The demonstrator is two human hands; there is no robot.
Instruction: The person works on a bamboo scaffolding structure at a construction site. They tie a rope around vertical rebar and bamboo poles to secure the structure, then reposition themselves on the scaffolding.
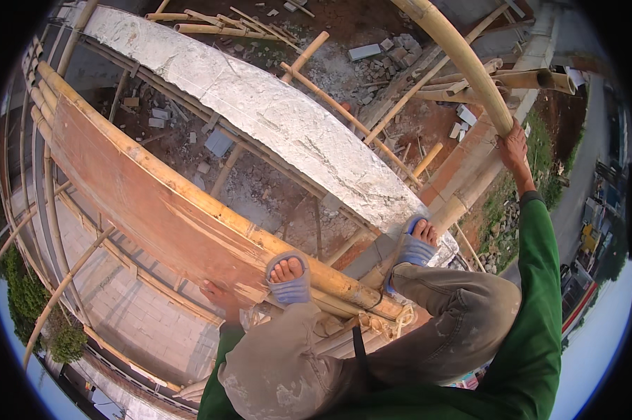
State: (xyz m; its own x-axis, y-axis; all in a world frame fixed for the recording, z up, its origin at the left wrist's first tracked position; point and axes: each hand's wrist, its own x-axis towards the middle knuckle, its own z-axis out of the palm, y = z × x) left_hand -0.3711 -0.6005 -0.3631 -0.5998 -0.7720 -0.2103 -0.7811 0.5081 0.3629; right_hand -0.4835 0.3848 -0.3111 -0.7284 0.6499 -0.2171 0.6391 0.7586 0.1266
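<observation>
At the right, my right hand is closed around the lower part of a thick bamboo pole that rises toward the top edge. My left hand is at the near edge of a long brown plywood board, its fingers at the edge and partly hidden. The board lies on the left beside a long bamboo pole. My left foot in a blue sandal stands on the poles at the board's near end. My right foot, in the other sandal, rests by the end of a white concrete beam.
Below are rubble and broken blocks, with a drop between the beam and the poles. Bamboo scaffolding and a block wall stand at left. More bamboo poles lie at upper right. A road runs along the right.
</observation>
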